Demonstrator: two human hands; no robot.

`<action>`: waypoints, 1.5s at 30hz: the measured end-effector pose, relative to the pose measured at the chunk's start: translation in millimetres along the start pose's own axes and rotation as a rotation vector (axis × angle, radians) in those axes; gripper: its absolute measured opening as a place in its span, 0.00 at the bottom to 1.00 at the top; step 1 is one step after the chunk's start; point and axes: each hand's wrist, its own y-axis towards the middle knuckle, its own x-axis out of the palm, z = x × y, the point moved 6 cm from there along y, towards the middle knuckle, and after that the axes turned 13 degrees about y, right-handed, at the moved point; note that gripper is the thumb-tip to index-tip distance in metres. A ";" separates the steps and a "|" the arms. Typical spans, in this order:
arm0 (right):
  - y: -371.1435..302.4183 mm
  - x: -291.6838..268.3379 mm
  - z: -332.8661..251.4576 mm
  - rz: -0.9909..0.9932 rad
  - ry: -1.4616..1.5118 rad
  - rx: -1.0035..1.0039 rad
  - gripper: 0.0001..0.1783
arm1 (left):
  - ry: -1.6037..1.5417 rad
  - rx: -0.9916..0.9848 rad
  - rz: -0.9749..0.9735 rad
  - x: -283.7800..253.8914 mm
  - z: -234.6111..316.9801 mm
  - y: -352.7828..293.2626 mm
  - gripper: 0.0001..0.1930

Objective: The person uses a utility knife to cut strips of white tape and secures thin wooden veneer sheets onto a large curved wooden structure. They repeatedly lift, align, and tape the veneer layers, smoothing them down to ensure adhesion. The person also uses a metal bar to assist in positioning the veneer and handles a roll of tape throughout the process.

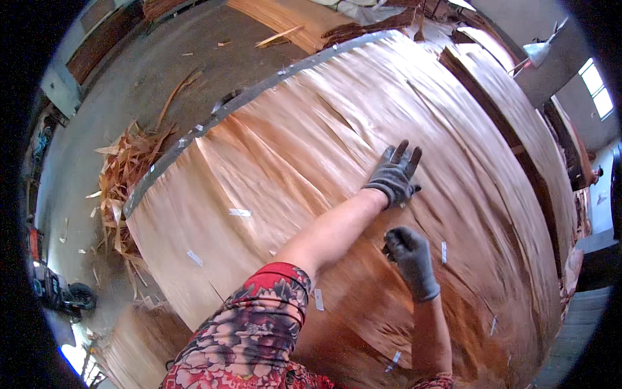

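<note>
A broad, rippled sheet of thin wood veneer (285, 149) spreads beneath both my arms. Short strips of white tape (240, 212) are stuck on it in several places. My left hand (394, 176), in a grey glove with dark fingertips, lies with its fingers spread on the middle of the sheet. Closer to me and slightly right, my right hand (411, 259), gloved alike, is closed with its fingers curled over the veneer. Whatever those fingers hold, if anything, is hidden.
A dark edge (259, 85) borders the veneer's far left side. Torn veneer scraps (129, 168) are heaped on the floor beside it. More veneer stacks stand at the right (502, 97) and far back (285, 23). A wheel (81, 296) shows at lower left; a person (583, 176) is at far right.
</note>
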 end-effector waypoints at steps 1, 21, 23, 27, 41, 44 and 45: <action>-8.7 -0.5 6.0 0.005 0.087 0.044 0.06 | -0.123 -0.005 -0.073 -3.7 -4.2 -0.5 0.45; 202.7 98.0 -45.0 -0.295 -0.164 0.001 0.10 | 0.137 -0.156 0.194 -58.6 -200.9 -73.6 0.37; 215.6 109.4 -44.9 -0.369 -0.135 -0.024 0.09 | 0.139 -0.157 0.196 -57.2 -202.7 -73.8 0.35; 222.1 118.8 -45.5 -0.448 -0.061 -0.034 0.10 | 0.166 -0.136 0.217 -54.5 -205.6 -73.4 0.32; 210.2 109.1 -91.4 -0.266 -0.921 0.004 0.24 | 0.127 -0.151 0.198 -53.4 -207.7 -74.4 0.33; 193.9 91.5 -99.9 -0.237 -0.477 0.028 0.20 | 0.199 -0.146 0.224 -54.9 -202.3 -74.1 0.34; 191.6 94.8 -104.0 -0.205 -0.603 -0.219 0.22 | 0.244 -0.140 0.226 -55.2 -201.3 -73.5 0.34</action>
